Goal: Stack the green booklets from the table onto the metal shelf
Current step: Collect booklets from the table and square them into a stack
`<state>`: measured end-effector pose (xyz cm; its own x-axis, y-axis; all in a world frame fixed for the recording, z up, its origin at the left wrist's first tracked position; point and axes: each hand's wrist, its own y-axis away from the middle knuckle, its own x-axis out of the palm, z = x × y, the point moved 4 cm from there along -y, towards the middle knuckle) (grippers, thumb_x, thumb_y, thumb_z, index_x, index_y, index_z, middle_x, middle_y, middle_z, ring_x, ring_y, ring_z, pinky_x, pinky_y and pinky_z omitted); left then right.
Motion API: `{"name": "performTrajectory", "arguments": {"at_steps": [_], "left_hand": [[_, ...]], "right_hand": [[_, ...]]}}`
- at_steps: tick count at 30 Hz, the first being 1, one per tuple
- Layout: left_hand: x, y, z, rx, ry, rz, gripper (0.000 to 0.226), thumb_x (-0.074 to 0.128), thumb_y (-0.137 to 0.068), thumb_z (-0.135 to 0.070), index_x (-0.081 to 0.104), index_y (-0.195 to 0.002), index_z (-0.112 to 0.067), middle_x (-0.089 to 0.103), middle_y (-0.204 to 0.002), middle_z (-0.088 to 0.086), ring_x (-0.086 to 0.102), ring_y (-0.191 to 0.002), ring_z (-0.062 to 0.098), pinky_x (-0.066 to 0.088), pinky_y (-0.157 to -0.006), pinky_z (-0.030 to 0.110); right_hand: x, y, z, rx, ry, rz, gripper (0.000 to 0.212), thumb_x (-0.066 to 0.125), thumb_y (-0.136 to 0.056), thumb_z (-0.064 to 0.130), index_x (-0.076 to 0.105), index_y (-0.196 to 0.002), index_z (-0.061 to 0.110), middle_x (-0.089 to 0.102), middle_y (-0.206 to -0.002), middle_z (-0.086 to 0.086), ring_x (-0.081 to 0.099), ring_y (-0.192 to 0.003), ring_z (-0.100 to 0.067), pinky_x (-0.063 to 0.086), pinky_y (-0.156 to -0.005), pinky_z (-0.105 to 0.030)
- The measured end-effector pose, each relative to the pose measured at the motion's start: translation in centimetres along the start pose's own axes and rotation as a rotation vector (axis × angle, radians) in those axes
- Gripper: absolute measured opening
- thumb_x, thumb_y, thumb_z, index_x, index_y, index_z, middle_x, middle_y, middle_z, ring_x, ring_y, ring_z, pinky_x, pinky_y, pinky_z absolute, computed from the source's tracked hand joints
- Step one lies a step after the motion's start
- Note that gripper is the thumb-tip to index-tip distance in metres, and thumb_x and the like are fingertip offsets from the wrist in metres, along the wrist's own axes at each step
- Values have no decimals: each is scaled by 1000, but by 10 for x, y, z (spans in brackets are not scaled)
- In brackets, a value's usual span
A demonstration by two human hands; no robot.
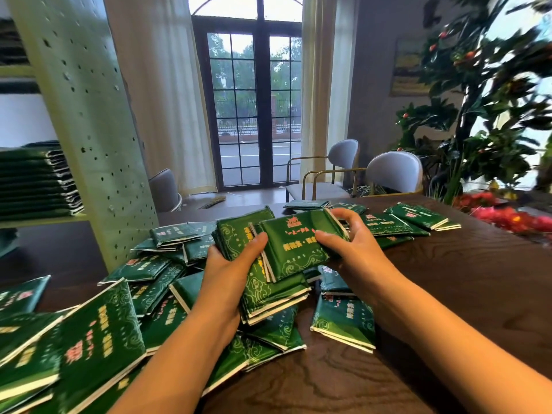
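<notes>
Both hands hold a bundle of green booklets [268, 289] just above the dark wooden table [448, 294]. The left hand [227, 270] grips the bundle from its left edge, thumb pressed on the cover and the other fingers hidden underneath. The right hand [352, 246] clamps the top booklet [298, 243], which sits skewed across the rest, with the thumb on its face and the fingers curled over its far edge.

Loose booklets [98, 339] lie heaped all over the left and middle of the table, overlapping at every angle, and a few more [418, 216] are scattered toward the far right end.

The metal shelf [44, 221] is at the left, already carrying a neat stack [35, 183] of the same booklets. Its pale perforated side panel [89, 130] rises right at the table's edge, between the heap and that stack.

Beyond the table stand grey chairs [394, 171], a leafy plant [478, 115] with small red fruit, red flowers [513, 219] on the table's far right corner, and a dark-framed glass door [257, 100].
</notes>
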<state>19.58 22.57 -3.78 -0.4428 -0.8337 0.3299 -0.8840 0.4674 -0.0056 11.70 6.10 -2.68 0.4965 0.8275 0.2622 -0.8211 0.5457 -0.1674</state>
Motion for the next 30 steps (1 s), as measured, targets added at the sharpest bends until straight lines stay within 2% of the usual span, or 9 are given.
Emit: {"name": "performTrajectory", "arguments": {"at_steps": [3, 7, 12, 16, 20, 22, 24, 28, 30], "left_hand": [[-4, -3, 0, 10, 30, -24, 60, 77, -67, -26, 53, -121, -13, 73, -102, 11, 72, -86, 27, 57, -77, 42], [-9, -8, 2, -23, 57, -33, 48, 73, -79, -21, 54, -122, -12, 72, -106, 14, 71, -91, 30, 55, -85, 47], [-8, -10, 5, -50, 66, -30, 47, 73, -80, -22, 54, -121, -13, 72, -103, 14, 72, -84, 29, 58, -75, 42], [-9, -9, 4, -88, 88, -99, 75, 80, -71, -40, 46, -133, -16, 67, -115, 15, 68, -98, 34, 52, -87, 59], [-12, -9, 3, -128, 148, -146, 88, 78, -72, -47, 36, -144, -18, 68, -116, 13, 71, -90, 31, 56, -75, 58], [-9, -6, 2, -140, 120, -131, 123, 86, -44, -63, 30, -147, -25, 60, -130, 13, 67, -103, 33, 54, -79, 61], [-6, -3, 2, -101, 107, -125, 142, 87, -24, -68, 27, -147, -28, 54, -137, 12, 61, -114, 34, 50, -88, 62], [-3, -3, 3, -56, 83, -123, 145, 87, -22, -70, 27, -147, -30, 53, -139, 12, 61, -114, 33, 51, -90, 56], [1, 2, 1, -47, 86, -97, 137, 90, -28, -62, 30, -146, -25, 59, -130, 15, 68, -100, 31, 55, -82, 53]], "right_hand": [[-2, 2, 6, -43, 160, 72, 56, 65, -83, -1, 50, -127, 30, 58, -107, -17, 64, -79, -18, 52, -64, -21], [-2, 4, 15, -45, 232, 152, 31, 63, -81, -6, 64, -98, 21, 66, -85, -7, 64, -63, -13, 52, -58, -21], [-2, 4, 15, 38, 258, 266, 20, 57, -84, -9, 53, -80, 10, 61, -61, 0, 60, -51, -7, 49, -50, -16], [-1, 5, 18, 27, 73, 238, 21, 51, -88, -8, 56, -97, 10, 62, -76, -10, 64, -56, -13, 54, -53, -21], [1, 3, 15, -8, -49, 210, 37, 52, -88, -8, 57, -115, 16, 60, -99, -17, 65, -70, -18, 57, -61, -25], [5, 5, 11, -42, -8, 228, 42, 57, -85, -7, 55, -119, 18, 62, -95, -15, 65, -72, -19, 56, -62, -26], [10, 7, 8, -120, 116, 234, 46, 66, -77, 2, 56, -117, 23, 62, -88, -10, 65, -73, -18, 53, -65, -26], [25, 16, 2, -279, 372, 225, 44, 65, -72, 16, 53, -111, 33, 51, -74, -6, 54, -71, -19, 44, -68, -33], [34, 22, -3, -325, 389, 236, 42, 66, -73, 18, 51, -107, 36, 49, -71, -10, 50, -66, -18, 42, -63, -33]]}}
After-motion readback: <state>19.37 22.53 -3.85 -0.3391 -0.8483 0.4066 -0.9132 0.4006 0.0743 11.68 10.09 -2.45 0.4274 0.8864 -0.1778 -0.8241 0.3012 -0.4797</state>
